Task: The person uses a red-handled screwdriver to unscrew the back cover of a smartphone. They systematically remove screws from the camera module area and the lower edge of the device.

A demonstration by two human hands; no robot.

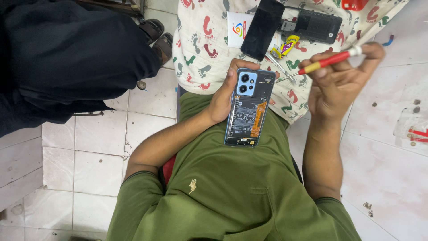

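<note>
My left hand [226,96] grips an opened smartphone [248,108] by its left side, back cover off, with the battery, an orange ribbon cable and the camera module showing. The phone rests against my olive-green shirt. My right hand [341,80] holds a small screwdriver [322,64] with a red and yellow handle. Its metal tip points left and ends just right of the phone's top corner, apart from it.
A white cloth with coloured footprints [200,40] carries a black phone back cover [263,27], another dark phone part [317,26], a small yellow tube [285,46], tweezers [278,67] and a white card [236,29]. A person in black with sandals [157,36] sits at left. Tiled floor [98,147] lies around.
</note>
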